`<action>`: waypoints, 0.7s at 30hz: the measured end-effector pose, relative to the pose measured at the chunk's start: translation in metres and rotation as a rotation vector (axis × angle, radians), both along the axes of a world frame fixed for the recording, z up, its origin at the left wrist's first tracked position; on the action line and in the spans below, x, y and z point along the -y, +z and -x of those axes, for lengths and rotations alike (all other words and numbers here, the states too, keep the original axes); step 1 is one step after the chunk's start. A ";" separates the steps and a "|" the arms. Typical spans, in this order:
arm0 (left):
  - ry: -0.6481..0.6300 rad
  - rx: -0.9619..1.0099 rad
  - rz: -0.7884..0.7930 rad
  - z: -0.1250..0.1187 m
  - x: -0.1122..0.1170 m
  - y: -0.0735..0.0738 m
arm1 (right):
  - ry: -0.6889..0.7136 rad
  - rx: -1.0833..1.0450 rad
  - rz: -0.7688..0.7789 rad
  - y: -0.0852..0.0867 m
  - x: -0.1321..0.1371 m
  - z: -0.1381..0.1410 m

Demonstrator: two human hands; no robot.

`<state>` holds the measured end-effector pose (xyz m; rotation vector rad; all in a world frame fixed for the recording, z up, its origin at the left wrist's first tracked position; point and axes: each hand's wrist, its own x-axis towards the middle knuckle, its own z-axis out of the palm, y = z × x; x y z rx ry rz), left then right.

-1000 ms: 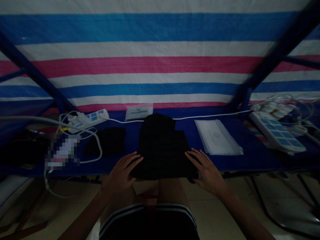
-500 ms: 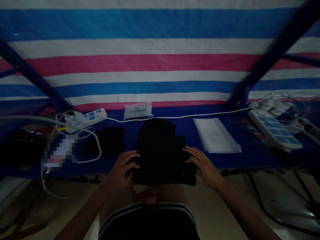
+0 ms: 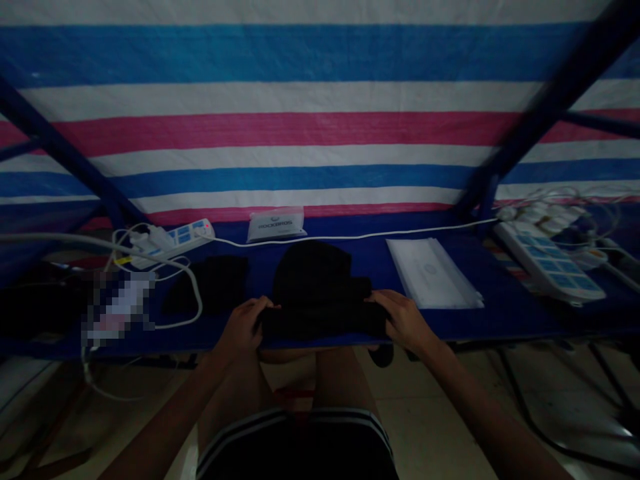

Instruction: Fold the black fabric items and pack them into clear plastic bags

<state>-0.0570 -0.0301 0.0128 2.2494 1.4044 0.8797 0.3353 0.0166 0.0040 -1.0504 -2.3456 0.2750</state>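
A black cloth piece [image 3: 315,283] with a rounded far end lies on the blue surface [image 3: 350,253] in front of me; its exact kind is hard to make out in the dim light. Its near part is folded up into a band. My left hand [image 3: 247,323] pinches the left end of this fold, fingers closed. At the opposite end, my right hand [image 3: 403,319] grips the fold between thumb and fingers. Right of the cloth rests a flat pale plastic bag [image 3: 433,273]. Another black cloth [image 3: 217,283] lies to the left.
A labelled clear packet [image 3: 277,225] lies at the back. Power strips with plugs stand at the left [image 3: 185,237] and right [image 3: 550,260], joined by a white cable [image 3: 350,236]. Blue metal bars [image 3: 530,113] slope up before a striped sheet [image 3: 310,127].
The near edge of the black cloth, which hung over the surface's front edge, is now folded up and away from me. Both hands have closed on the ends of the fold.
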 end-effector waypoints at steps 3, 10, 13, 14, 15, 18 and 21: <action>0.099 0.043 0.011 -0.007 -0.008 0.006 | -0.082 0.031 0.078 0.004 -0.010 0.003; 0.368 0.061 0.191 -0.017 -0.039 0.013 | -0.220 -0.013 0.283 0.011 -0.041 0.012; 0.439 0.050 0.235 -0.018 -0.058 0.013 | -0.276 0.031 0.336 0.010 -0.058 0.016; 0.448 0.048 0.251 -0.018 -0.064 0.013 | -0.290 0.042 0.344 0.009 -0.063 0.018; 0.455 0.045 0.272 -0.019 -0.070 0.012 | -0.304 0.049 0.349 0.007 -0.069 0.019; 0.455 0.042 0.347 -0.020 -0.086 0.011 | -0.353 0.074 0.366 0.000 -0.084 0.022; 0.446 0.049 0.420 -0.019 -0.097 0.008 | -0.386 0.076 0.370 -0.008 -0.095 0.024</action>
